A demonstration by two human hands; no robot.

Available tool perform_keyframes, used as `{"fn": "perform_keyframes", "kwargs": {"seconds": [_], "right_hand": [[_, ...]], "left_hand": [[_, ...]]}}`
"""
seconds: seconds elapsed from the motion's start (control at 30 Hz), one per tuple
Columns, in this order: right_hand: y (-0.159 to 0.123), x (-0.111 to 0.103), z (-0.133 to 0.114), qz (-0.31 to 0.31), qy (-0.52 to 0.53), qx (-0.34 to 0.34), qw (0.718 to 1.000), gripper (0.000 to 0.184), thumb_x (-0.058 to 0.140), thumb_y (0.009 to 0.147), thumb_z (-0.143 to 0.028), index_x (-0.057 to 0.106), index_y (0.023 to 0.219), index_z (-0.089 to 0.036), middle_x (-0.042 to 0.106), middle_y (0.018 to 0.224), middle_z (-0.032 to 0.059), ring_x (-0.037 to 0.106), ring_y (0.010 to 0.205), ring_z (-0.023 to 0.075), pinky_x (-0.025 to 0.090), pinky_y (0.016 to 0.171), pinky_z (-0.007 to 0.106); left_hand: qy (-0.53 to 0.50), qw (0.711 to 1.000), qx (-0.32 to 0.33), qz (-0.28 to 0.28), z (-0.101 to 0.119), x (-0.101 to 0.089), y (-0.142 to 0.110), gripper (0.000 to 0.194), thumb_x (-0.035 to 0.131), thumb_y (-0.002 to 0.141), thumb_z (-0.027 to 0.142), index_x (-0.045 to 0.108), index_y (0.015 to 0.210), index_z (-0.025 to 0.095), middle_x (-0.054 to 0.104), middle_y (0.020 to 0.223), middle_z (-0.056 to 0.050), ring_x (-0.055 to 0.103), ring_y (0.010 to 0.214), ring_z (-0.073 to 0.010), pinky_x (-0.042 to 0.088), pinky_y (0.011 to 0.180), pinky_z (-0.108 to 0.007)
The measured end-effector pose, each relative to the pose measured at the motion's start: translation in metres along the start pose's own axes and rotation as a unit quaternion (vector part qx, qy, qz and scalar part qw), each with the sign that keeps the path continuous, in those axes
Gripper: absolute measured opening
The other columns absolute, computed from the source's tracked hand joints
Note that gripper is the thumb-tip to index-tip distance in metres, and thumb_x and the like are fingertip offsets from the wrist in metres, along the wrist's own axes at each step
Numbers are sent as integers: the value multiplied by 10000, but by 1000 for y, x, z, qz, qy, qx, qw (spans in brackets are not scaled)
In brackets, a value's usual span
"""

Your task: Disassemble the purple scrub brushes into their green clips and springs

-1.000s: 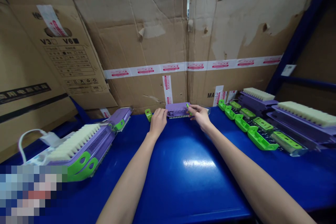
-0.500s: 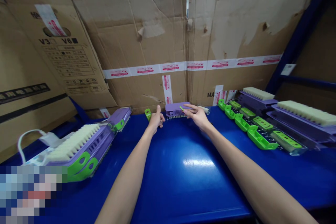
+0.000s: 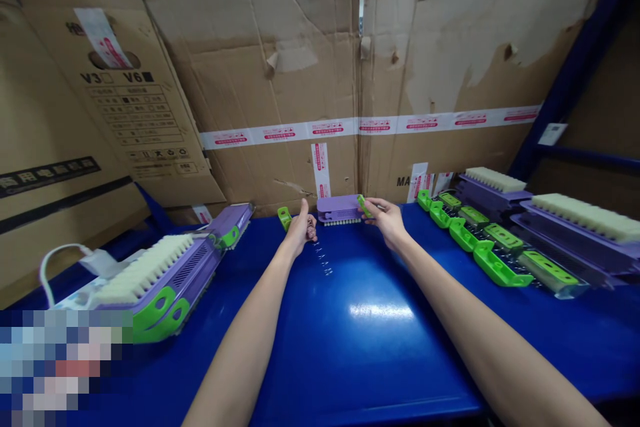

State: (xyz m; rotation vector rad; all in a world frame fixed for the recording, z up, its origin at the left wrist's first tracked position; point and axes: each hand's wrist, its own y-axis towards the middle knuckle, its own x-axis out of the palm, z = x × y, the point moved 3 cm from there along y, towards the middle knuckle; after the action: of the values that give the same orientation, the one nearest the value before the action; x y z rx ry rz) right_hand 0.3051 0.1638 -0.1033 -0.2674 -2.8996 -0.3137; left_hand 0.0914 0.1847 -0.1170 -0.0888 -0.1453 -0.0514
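My left hand [image 3: 300, 229] is closed with its thumb pointing up. A thin metal spring [image 3: 323, 259] hangs from its curled fingers, slanting down to the right above the blue surface. My right hand [image 3: 387, 220] pinches a small bright green plastic piece [image 3: 364, 205] between its fingertips. Between the hands, at the back, lies a purple brush body [image 3: 336, 207] with pale bristles facing down; my right fingers cover its right end. A green end cap [image 3: 284, 215] stands just behind my left hand, partly hidden by it.
Purple brushes [image 3: 145, 270] with green ends lie at left, beside a white plug and cable [image 3: 97, 261]. At right are a row of green caps [image 3: 463, 235], green inserts [image 3: 503, 237] and purple brush bodies [image 3: 580, 233]. Cardboard [image 3: 280, 80] walls off the back of the blue table [image 3: 320, 347].
The spring now hangs lower from my left hand, away from the purple brush body. My right hand has turned the green piece more upright. The whole view has shifted slightly.
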Motion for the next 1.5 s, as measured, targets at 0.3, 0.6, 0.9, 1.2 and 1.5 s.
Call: {"fn": "perform_keyframes", "kwargs": {"seconds": [0.3, 0.6, 0.9, 1.2, 1.5], "right_hand": [[12, -33, -10, 134, -291, -251, 913, 360, 585, 769, -457, 670, 959, -162, 703, 951, 105, 628, 860, 219, 470, 789, 349], [26, -49, -8, 134, -572, -238, 773, 253, 476, 872, -304, 676, 976, -189, 692, 972, 100, 551, 950, 241, 357, 783, 339], [37, -58, -1, 50, -668, -203, 714, 262, 452, 897, -280, 699, 956, -216, 689, 1032, 69, 515, 1040, 245, 315, 856, 379], [31, -71, 4, -5, -674, -207, 709, 296, 488, 872, -258, 675, 1094, -201, 640, 1168, 68, 569, 1033, 219, 430, 838, 303], [30, -70, 6, 10, -670, -188, 718, 315, 489, 853, -231, 669, 1105, -172, 648, 1110, 93, 565, 1034, 226, 427, 893, 305]], "left_hand": [[-7, 995, 49, 84, -2, -4, 2, 602, 462, 723, 775, 426, 574, 194, 346, 379, 66, 387, 339, -81, 377, 370, -205], [198, 970, 140, 26, -4, 3, -3, 530, 649, 632, 670, 445, 582, 183, 538, 501, 5, 543, 466, -126, 420, 429, -219], [644, 699, 294, 106, 4, 26, -25, 263, 471, 907, 419, 602, 850, 198, 651, 809, -51, 612, 755, -191, 384, 594, -250], [695, 599, 302, 257, 18, 10, -30, 298, 375, 921, 345, 588, 975, 143, 591, 1000, -139, 516, 992, -284, 411, 788, -359], [674, 675, 101, 283, 7, -18, -17, 339, 414, 875, 285, 539, 1120, 85, 622, 1050, -186, 571, 1004, -310, 407, 834, -420]]}}
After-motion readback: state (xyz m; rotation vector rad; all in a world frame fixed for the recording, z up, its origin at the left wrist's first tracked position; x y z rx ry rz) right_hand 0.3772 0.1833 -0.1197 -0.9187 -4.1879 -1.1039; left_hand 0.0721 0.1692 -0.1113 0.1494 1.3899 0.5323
